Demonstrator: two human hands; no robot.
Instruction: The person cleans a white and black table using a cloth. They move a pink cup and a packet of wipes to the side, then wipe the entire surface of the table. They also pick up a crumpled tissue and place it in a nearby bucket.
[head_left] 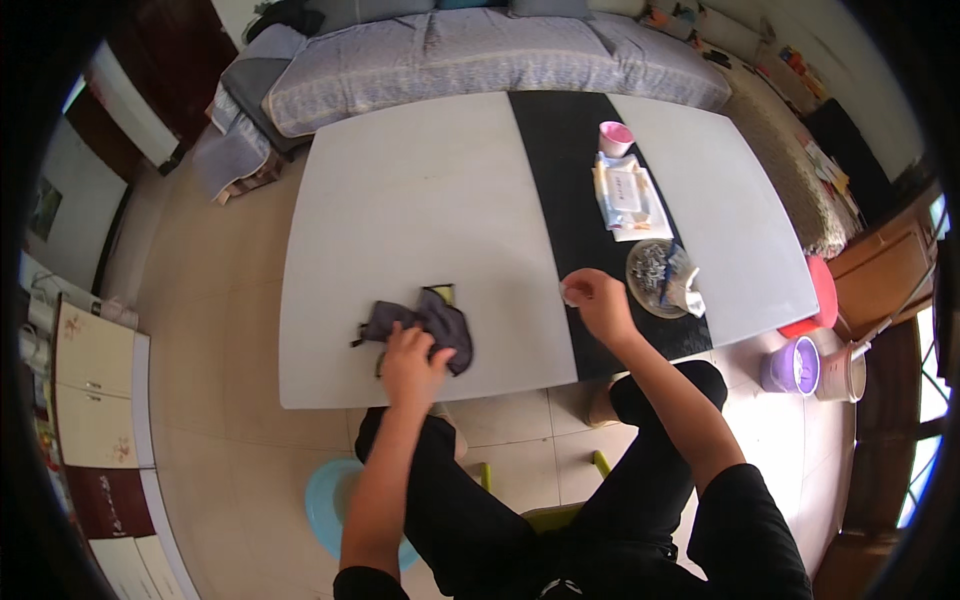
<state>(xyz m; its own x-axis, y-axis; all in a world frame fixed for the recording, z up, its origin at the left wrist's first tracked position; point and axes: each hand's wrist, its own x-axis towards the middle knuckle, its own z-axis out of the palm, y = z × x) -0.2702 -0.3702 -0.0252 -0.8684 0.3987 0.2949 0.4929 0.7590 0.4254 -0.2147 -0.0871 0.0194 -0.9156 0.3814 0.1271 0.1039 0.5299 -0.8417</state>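
A crumpled dark grey cloth item (447, 326), perhaps a small pouch, lies near the front left of the table, with a yellow-green patch at its upper corner and a dark strap end at its left. Over its near edge is my left hand (412, 368), fingers apart and slightly blurred; it seems to touch the fabric without gripping it. My right hand (603, 305) is above the black stripe with its fingers curled together. Something small and pale shows at its fingertips, too indistinct to name. Close by on the right stands a round dish (650, 272) full of small silvery pieces.
A crumpled white tissue (684, 292) lies at the dish's edge. Beyond are a packet of wipes (625, 192) and a pink cup (615, 138) on the white table (420, 200). A blue basin (330, 505) and a purple bucket (795, 366) stand on the floor.
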